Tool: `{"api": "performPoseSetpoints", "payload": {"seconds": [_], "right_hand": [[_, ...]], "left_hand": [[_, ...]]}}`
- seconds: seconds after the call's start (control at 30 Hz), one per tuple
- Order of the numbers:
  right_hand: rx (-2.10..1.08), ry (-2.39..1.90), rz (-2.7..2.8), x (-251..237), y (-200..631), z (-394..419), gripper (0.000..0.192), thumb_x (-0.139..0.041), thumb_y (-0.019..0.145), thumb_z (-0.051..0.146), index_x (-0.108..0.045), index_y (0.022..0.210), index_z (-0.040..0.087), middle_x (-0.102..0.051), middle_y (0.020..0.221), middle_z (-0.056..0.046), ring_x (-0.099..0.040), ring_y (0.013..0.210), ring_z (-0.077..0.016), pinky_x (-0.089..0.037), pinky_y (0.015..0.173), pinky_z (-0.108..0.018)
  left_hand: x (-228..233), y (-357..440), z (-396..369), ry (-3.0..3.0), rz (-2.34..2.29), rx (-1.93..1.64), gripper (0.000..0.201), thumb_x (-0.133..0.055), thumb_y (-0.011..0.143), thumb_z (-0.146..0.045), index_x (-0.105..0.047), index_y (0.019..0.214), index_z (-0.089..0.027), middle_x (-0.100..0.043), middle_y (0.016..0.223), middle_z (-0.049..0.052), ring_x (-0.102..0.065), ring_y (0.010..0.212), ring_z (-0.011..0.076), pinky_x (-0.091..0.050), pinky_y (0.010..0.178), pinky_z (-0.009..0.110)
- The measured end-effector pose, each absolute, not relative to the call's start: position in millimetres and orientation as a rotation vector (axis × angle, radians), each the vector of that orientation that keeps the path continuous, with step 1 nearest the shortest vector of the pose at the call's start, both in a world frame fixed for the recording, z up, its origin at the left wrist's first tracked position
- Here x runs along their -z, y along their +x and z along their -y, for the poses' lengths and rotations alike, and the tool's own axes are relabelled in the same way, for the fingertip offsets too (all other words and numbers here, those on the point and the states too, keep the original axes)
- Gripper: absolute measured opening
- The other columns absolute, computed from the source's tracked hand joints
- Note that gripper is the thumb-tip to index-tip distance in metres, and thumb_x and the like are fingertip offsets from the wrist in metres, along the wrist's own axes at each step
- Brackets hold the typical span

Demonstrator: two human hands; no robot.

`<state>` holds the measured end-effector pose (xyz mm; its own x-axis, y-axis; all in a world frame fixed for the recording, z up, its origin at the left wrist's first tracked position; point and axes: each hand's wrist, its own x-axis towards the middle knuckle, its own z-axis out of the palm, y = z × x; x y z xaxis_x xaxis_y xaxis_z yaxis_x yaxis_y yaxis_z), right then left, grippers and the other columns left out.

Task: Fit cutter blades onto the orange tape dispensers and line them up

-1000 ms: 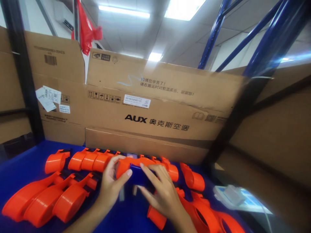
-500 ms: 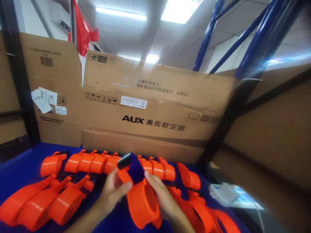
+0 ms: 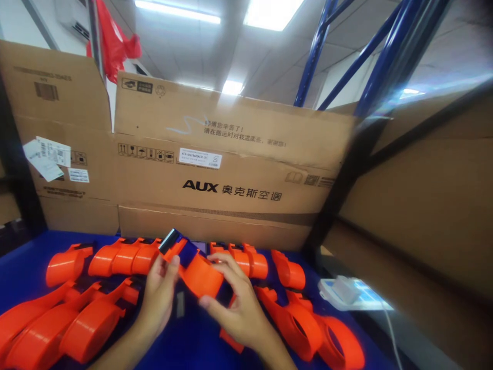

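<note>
An orange plastic tape dispenser [image 3: 204, 277] hangs tilted between my two hands, above the blue surface. Its black end with a pale serrated edge points up and left, and a dark blue part lies along its neck. My left hand [image 3: 164, 285] pinches the neck just below that end, thumb on the near side. Around the wide curved body is my right hand [image 3: 241, 295], with its fingers over the top and its thumb below. Beneath the right hand another orange piece [image 3: 231, 336] is partly hidden.
More orange dispensers lie about: a back row [image 3: 125, 257], a left front group [image 3: 92, 329] and a right front group [image 3: 304, 326]. The blue surface [image 3: 177, 344] ends at a large cardboard panel [image 3: 215, 218]. A white power strip with an adapter [image 3: 346, 293] and cable sits right.
The dispenser has turned, its serrated end swinging left and its body rising. My right hand has shifted from near the neck to around the body. The view has moved slightly right.
</note>
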<state>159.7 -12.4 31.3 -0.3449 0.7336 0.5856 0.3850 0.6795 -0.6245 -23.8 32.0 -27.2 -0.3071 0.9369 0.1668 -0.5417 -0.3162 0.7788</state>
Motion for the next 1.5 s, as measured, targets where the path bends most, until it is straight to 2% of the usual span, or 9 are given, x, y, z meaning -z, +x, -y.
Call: {"api": "performPoseSetpoints", "payload": {"seconds": [0.1,0.27,0.5,0.67,0.77,1.0,1.1,1.27,1.5], "right_hand": [[-0.389,-0.842,2.024,-30.1,158.9,13.2,0.058,-0.082,0.075,0.042,-0.058,0.124,0.023,-0.061,0.129,-0.011,-0.058,0.12,-0.0278,-0.045,0.105,-0.04],[-0.39,-0.878,1.955,-29.0,162.8,10.3,0.043,-0.078,0.079,0.045,-0.063,0.113,0.022,-0.071,0.105,-0.006,-0.067,0.094,-0.0238,-0.053,0.087,-0.034],[-0.373,-1.119,1.355,-44.1,212.8,-13.8,0.047,-0.056,0.091,0.053,-0.058,0.122,0.019,-0.072,0.107,-0.009,-0.068,0.095,-0.0252,-0.054,0.082,-0.035],[0.059,-1.779,1.153,-56.5,272.9,-19.1,0.058,-0.051,0.084,0.07,-0.064,0.115,0.023,-0.074,0.099,-0.01,-0.067,0.095,-0.0344,-0.05,0.082,-0.043],[0.1,-1.991,1.104,-54.3,292.5,-21.5,0.062,-0.043,0.085,0.073,-0.065,0.11,0.02,-0.074,0.096,-0.015,-0.067,0.094,-0.0382,-0.049,0.08,-0.045],[-0.022,-2.154,1.092,-41.1,303.9,-35.2,0.079,-0.037,0.082,0.081,-0.057,0.121,0.015,-0.072,0.103,-0.022,-0.065,0.105,-0.0418,-0.049,0.085,-0.048],[-0.1,-2.144,1.097,-37.6,306.1,-38.6,0.077,-0.041,0.082,0.078,-0.052,0.125,0.015,-0.072,0.101,-0.021,-0.069,0.1,-0.0387,-0.05,0.085,-0.047],[-0.23,-2.1,1.189,-30.3,304.0,-42.4,0.065,-0.049,0.087,0.064,-0.044,0.131,0.016,-0.073,0.07,-0.006,-0.073,0.069,-0.0274,-0.054,0.076,-0.039],[-0.301,-2.082,1.312,-18.4,303.9,-44.2,0.055,-0.054,0.089,0.043,-0.044,0.135,0.016,-0.069,0.061,0.001,-0.067,0.047,-0.0198,-0.054,0.063,-0.031]], "left_hand": [[29.0,-23.4,-31.0,0.779,-0.813,-1.777,0.046,-0.08,0.072,-0.051,-0.067,0.102,-0.019,-0.069,0.078,0.0,-0.065,0.068,0.0156,-0.051,0.068,0.026],[32.8,-25.3,-31.7,0.897,-0.83,-1.687,0.043,-0.074,0.078,-0.056,-0.064,0.099,-0.02,-0.068,0.079,0.001,-0.064,0.067,0.0165,-0.048,0.058,0.025],[29.8,-27.9,-31.8,1.166,-0.803,-1.591,0.054,-0.062,0.085,-0.059,-0.059,0.122,-0.019,-0.072,0.09,0.009,-0.066,0.076,0.0217,-0.051,0.063,0.031],[36.4,-32.1,-34.0,1.29,-0.877,-1.567,0.031,-0.061,0.09,-0.05,-0.065,0.096,-0.02,-0.068,0.084,0.004,-0.06,0.065,0.0159,-0.047,0.067,0.03],[40.0,-34.7,-34.9,1.345,-0.893,-1.563,0.028,-0.065,0.088,-0.046,-0.063,0.079,-0.02,-0.065,0.077,0.002,-0.057,0.065,0.0159,-0.045,0.067,0.029],[37.9,-37.3,-32.2,1.312,-0.86,-1.572,0.028,-0.063,0.09,-0.044,-0.062,0.077,-0.02,-0.062,0.074,0.001,-0.054,0.068,0.0164,-0.042,0.068,0.029],[35.5,-36.8,-31.5,1.27,-0.856,-1.571,0.031,-0.064,0.09,-0.044,-0.058,0.07,-0.02,-0.058,0.07,-0.001,-0.053,0.068,0.016,-0.041,0.067,0.028],[31.0,-35.2,-30.3,1.219,-0.84,-1.588,0.032,-0.065,0.088,-0.043,-0.058,0.068,-0.02,-0.057,0.068,-0.001,-0.052,0.067,0.0159,-0.041,0.066,0.028],[27.1,-35.6,-28.0,1.191,-0.823,-1.592,0.032,-0.067,0.087,-0.043,-0.059,0.066,-0.019,-0.059,0.067,-0.001,-0.053,0.066,0.0157,-0.042,0.067,0.027]]}}
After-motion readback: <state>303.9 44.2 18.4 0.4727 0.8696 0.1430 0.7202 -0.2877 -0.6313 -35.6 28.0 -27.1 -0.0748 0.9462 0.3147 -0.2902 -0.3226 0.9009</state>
